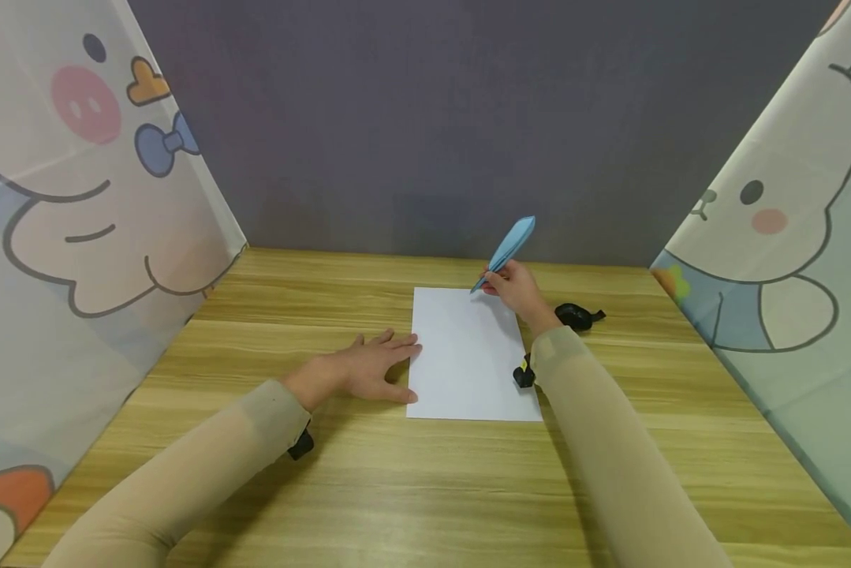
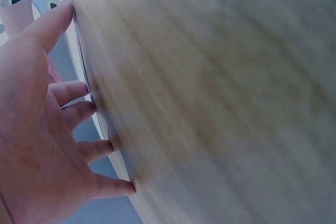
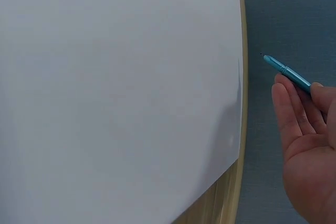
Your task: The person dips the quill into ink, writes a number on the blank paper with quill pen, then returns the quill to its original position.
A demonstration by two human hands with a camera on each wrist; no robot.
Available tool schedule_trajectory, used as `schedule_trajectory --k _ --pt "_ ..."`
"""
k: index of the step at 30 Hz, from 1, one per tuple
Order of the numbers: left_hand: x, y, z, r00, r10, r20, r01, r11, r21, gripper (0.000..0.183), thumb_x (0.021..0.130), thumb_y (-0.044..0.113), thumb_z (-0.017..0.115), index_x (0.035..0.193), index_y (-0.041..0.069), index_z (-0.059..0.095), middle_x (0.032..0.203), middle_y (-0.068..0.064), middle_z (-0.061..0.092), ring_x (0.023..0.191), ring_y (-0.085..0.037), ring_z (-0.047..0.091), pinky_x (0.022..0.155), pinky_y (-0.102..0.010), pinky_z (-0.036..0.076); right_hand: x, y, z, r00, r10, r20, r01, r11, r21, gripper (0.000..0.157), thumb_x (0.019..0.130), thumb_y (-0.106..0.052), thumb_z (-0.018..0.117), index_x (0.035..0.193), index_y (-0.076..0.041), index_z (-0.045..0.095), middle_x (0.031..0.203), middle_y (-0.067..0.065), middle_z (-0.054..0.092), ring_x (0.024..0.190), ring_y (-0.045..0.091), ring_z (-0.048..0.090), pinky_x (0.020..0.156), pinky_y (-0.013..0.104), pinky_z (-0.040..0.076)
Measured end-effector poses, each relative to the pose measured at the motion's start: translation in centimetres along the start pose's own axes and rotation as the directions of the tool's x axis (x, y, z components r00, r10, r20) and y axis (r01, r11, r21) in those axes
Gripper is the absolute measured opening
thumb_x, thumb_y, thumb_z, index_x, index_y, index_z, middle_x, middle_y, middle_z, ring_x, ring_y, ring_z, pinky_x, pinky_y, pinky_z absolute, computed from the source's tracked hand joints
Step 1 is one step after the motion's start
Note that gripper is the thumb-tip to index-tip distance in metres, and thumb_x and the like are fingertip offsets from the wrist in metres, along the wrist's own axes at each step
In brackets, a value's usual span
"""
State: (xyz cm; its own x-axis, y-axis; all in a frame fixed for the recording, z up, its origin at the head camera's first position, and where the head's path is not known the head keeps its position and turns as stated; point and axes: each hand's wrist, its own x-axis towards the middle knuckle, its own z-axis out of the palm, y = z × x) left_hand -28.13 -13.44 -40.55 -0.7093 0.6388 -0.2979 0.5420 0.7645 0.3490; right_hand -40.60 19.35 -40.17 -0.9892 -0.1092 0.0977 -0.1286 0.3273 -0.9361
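Note:
A blank white sheet of paper [image 1: 468, 355] lies on the wooden table. My right hand [image 1: 520, 292] pinches a blue feather-shaped pen [image 1: 513, 243] above the sheet's far edge. In the right wrist view, the tip of the pen [image 3: 286, 70] is bare and points toward the paper's side; it appears raised off the sheet. My left hand [image 1: 374, 367] is spread flat on the table, with fingertips and thumb at the paper's left edge. The left wrist view shows the fingers of the left hand [image 2: 42, 124] apart, holding nothing.
A black rounded object [image 1: 576, 317] with a short strap lies on the wooden table [image 1: 425, 489], right of my right wrist. A dark grey panel [image 1: 439, 126] stands behind the table. Cartoon-printed sheets [image 1: 98, 197] flank both sides.

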Motion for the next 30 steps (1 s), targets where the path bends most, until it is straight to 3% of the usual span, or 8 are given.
schedule_trajectory --k 12,21,30 --pt "0.30 -0.20 -0.01 1.000 -0.004 0.003 0.004 1.000 0.013 0.100 0.101 0.075 0.062 0.178 0.027 0.021 0.187 0.005 0.008 0.173 -0.040 0.000 0.131 -0.080 0.005 0.41 0.23 0.33 0.999 0.010 -0.030 -0.011 1.000 -0.024 0.036 0.117 -0.010 0.052 0.145 0.012 0.056 0.147 0.031 0.065 0.130 0.044 0.069 0.097 0.026 0.064" --pt "0.13 -0.16 0.01 1.000 0.008 0.001 -0.008 1.000 0.006 0.100 0.101 0.074 0.063 0.178 0.024 0.022 0.187 0.002 0.010 0.173 -0.041 0.002 0.130 -0.081 0.005 0.66 0.70 0.52 0.998 0.033 -0.050 -0.033 0.999 -0.003 0.039 0.116 -0.009 0.053 0.149 0.013 0.054 0.144 0.032 0.066 0.130 0.045 0.069 0.108 0.043 0.062" --pt "0.19 -0.18 0.00 1.000 0.004 0.000 -0.004 1.000 0.008 0.100 0.101 0.073 0.062 0.178 0.024 0.022 0.187 0.002 0.010 0.173 -0.041 0.003 0.130 -0.082 0.005 0.67 0.70 0.52 0.997 0.045 -0.064 -0.045 0.999 -0.005 0.039 0.116 -0.008 0.052 0.149 0.012 0.054 0.144 0.032 0.065 0.130 0.045 0.068 0.110 0.047 0.060"
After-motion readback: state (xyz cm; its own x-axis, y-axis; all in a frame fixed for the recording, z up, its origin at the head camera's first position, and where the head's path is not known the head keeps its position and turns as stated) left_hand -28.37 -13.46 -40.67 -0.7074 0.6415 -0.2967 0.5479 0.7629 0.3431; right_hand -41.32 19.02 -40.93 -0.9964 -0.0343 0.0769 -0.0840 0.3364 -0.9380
